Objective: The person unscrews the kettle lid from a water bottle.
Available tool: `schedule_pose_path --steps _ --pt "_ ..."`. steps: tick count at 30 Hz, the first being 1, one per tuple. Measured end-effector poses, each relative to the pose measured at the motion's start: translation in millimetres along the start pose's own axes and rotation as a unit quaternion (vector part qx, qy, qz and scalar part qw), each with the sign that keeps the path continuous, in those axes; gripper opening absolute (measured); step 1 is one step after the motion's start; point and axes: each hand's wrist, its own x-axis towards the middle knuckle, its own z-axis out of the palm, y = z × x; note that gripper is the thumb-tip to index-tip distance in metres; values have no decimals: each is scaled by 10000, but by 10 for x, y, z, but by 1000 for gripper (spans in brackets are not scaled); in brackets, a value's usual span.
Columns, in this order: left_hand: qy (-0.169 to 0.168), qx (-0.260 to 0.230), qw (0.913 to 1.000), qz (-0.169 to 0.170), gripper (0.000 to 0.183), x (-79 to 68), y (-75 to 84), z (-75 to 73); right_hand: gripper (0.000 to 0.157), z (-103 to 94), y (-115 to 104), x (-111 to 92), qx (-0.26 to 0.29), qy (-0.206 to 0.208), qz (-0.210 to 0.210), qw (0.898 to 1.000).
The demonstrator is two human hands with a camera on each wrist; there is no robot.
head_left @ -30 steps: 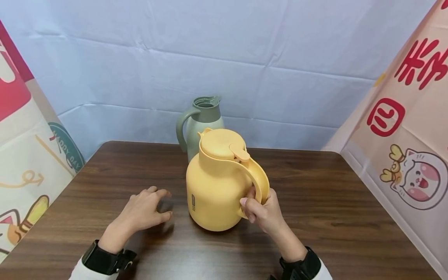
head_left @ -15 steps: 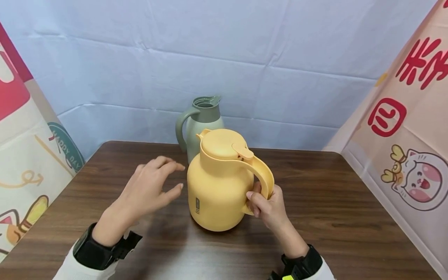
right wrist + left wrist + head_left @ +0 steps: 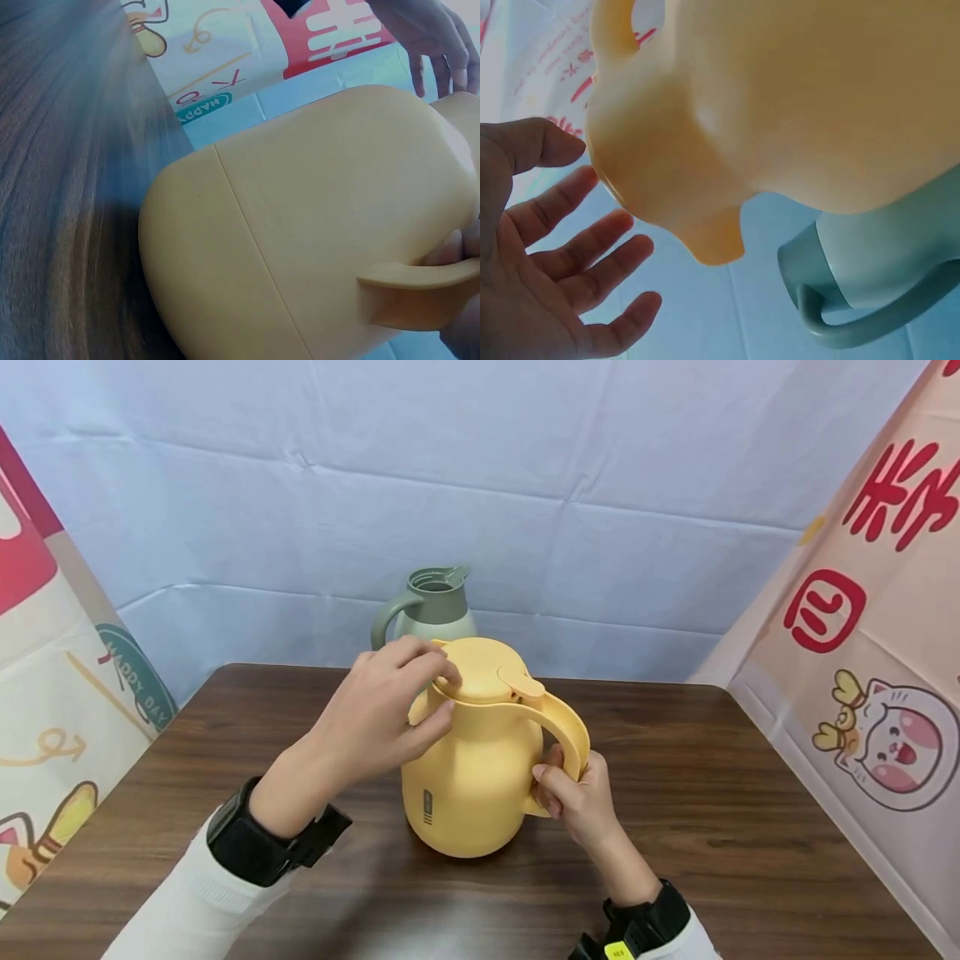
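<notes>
A yellow thermos jug (image 3: 472,777) stands upright on the table, its round lid (image 3: 480,667) in place. My right hand (image 3: 573,793) grips the lower part of the jug's handle (image 3: 566,731). At the spout side of the lid is my left hand (image 3: 382,706), fingers spread and slightly bent. In the left wrist view its fingers (image 3: 570,206) lie at the lid's edge; whether they touch it I cannot tell. Behind the yellow jug stands a green thermos jug (image 3: 438,610) with an uncovered mouth. My left hand and the yellow jug hide its lower part.
The dark wooden table (image 3: 712,827) reaches back to a pale blue cloth backdrop (image 3: 637,502). Printed cloths hang at both sides, the right one (image 3: 840,693) along the table's edge. Black bands (image 3: 255,835) are worn on both wrists.
My left hand has risen from low over the table at the left, moving up and right to the yellow jug's lid. My right hand keeps its grip; the jug has turned slightly.
</notes>
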Motion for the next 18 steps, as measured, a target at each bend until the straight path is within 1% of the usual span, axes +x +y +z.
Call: schedule_pose_path --steps 3,5,9,13,15,18 --pt "-174 -255 9994 180 9 89 -18 30 25 -13 -12 7 -27 58 27 10000" --pt "-324 -418 9984 193 10 143 -29 47 25 -23 -19 10 -45 128 76 9999" --pt "-744 -594 9955 4 12 246 -41 57 26 -48 -13 16 -116 258 146 9995" --pt "-1217 -575 9907 -204 15 366 -31 64 28 -75 4 34 -211 335 51 9992" --pt "-1456 -563 9873 -309 18 424 -19 77 29 -93 12 43 -211 375 12 9991" --pt "-1840 -645 9797 -458 22 497 0 100 30 -121 25 48 -178 407 -3 9990"
